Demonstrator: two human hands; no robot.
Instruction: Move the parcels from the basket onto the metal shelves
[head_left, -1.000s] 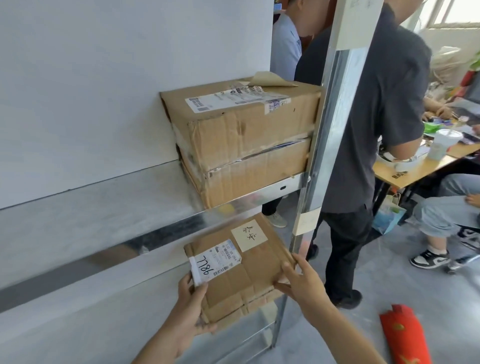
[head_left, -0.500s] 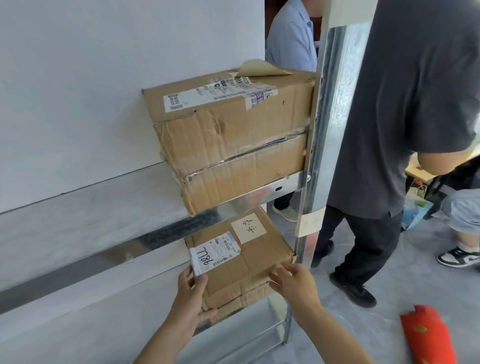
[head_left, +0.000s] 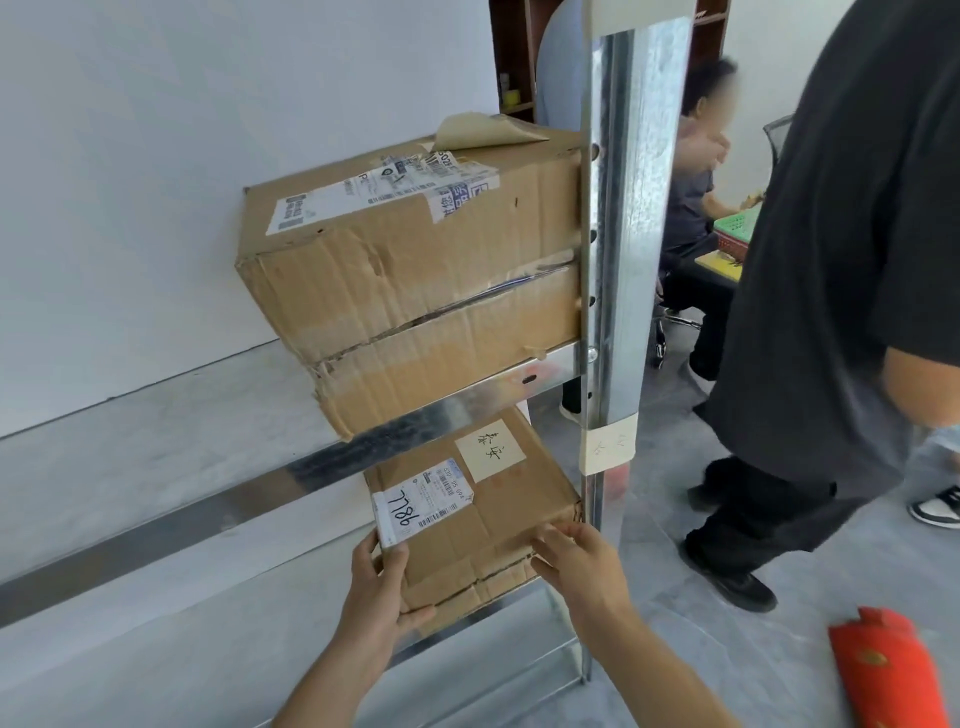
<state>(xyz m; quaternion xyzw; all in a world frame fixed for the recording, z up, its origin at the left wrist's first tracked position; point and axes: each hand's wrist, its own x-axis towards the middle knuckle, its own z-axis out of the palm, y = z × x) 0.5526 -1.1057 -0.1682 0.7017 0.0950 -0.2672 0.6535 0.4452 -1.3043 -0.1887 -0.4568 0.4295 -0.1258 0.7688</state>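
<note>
Parcel (head_left: 467, 525) with the handwritten 7786 label is further in than a second ago: most of it now lies under the upper shelf rail (head_left: 426, 421), on the lower level of the metal shelves (head_left: 618, 260), with only its near edge toward me. My left hand (head_left: 382, 587) grips the near-left corner, thumb curled under the front edge and fingers up beside the white label. My right hand (head_left: 576, 556) has shifted from the side to the near-right corner, fingers bent down onto the top edge close to the upright post. Both grips closed on cardboard, neither spread. My read: placement nearly done, one short push and release should finish this one. The larger dented box (head_left: 415, 280) sits on the shelf above, tight against the same post, overhanging the front rail a little. Can't see: the basket, so no count of parcels left; the lower shelf surface under the parcel, so can't confirm it's fully seated; the rear edge of the parcel, hidden by the rail. Bystander in dark clothes (head_left: 841, 291) stands near the post on the right, cut off by the frame.
</note>
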